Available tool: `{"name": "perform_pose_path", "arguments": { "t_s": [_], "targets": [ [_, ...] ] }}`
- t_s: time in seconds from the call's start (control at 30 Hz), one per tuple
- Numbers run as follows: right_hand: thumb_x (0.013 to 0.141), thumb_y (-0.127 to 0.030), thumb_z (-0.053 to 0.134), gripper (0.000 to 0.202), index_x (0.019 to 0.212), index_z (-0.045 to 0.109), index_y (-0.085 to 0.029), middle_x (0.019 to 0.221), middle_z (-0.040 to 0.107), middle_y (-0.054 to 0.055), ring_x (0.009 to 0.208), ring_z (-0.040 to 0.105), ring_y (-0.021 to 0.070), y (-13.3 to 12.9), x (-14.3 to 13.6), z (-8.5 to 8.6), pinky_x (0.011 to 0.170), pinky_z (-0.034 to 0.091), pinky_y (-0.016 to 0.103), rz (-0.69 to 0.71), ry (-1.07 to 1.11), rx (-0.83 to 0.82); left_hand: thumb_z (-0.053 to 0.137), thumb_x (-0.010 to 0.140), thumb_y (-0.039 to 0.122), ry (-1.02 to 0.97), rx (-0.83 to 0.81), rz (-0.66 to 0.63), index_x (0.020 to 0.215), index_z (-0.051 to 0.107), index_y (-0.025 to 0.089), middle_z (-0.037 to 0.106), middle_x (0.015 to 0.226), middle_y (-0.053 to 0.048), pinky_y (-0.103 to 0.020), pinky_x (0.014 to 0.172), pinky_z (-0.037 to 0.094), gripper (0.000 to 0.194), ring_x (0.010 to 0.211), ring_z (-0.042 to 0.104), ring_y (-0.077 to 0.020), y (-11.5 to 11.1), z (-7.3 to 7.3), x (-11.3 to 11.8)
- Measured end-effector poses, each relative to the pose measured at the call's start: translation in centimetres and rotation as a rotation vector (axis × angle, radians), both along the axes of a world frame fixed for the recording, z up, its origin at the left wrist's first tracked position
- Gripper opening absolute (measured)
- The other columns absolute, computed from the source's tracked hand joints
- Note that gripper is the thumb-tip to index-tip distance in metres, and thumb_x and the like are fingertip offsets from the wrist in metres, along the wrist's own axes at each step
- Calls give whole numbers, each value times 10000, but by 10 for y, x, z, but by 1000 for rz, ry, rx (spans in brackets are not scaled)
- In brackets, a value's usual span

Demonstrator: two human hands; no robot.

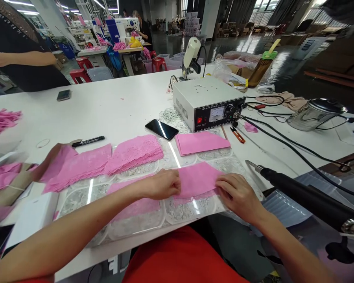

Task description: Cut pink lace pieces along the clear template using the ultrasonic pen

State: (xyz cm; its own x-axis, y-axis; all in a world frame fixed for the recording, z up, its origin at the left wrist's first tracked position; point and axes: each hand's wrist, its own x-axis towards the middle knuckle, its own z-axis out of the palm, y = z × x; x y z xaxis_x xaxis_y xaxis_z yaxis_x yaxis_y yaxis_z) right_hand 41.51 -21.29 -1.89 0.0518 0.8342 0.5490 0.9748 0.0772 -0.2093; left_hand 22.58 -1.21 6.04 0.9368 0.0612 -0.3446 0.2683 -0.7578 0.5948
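Between my hands lies a pink fabric piece (198,180), spread over a clear plastic mat (183,210). My left hand (165,183) pinches its left edge, and my right hand (236,192) pinches its right edge. Under my left forearm more pink fabric (138,208) lies on the mat. Just behind the held piece is a neat stack of pink panels (202,142). To the left sit a stack of pink lace pieces (135,152) and another pink fabric stack (79,167). A black-handled tool with a metal blade tip (297,192) rests right of my right hand.
A grey control box (209,102) with a dial stands behind the panels, its cables running right. Nearby are a black phone (161,129), orange snips (237,135), a marker (88,141) and a glass jug (315,114). Another person (23,51) stands across the table.
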Motion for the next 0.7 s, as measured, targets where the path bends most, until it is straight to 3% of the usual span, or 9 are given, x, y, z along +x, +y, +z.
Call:
{"name": "perform_pose_path", "arguments": {
  "t_s": [0.13, 0.4, 0.7],
  "targets": [
    [838, -95, 536, 173, 906, 625, -226, 913, 684, 57, 864, 609, 207, -6, 2, 1, 787, 473, 373, -45, 36, 13, 497, 787, 76, 5, 45, -25, 669, 579, 168, 578, 861, -7, -326, 897, 381, 171, 823, 542, -150, -5, -2, -3],
    [836, -77, 537, 162, 887, 598, -218, 900, 678, 56, 862, 603, 193, -12, 7, 3, 766, 503, 354, -107, 120, 36, 461, 828, 76, 52, 167, -126, 687, 564, 172, 556, 851, -7, -342, 913, 356, 199, 820, 532, -153, -6, -2, 4],
    [847, -87, 514, 164, 850, 598, -228, 888, 667, 54, 867, 619, 192, -21, 9, 11, 762, 533, 366, -98, 271, 5, 481, 782, 44, 103, 184, -198, 644, 565, 169, 564, 781, 6, -345, 897, 335, 205, 742, 522, -134, -5, 4, 15]
  ]
}}
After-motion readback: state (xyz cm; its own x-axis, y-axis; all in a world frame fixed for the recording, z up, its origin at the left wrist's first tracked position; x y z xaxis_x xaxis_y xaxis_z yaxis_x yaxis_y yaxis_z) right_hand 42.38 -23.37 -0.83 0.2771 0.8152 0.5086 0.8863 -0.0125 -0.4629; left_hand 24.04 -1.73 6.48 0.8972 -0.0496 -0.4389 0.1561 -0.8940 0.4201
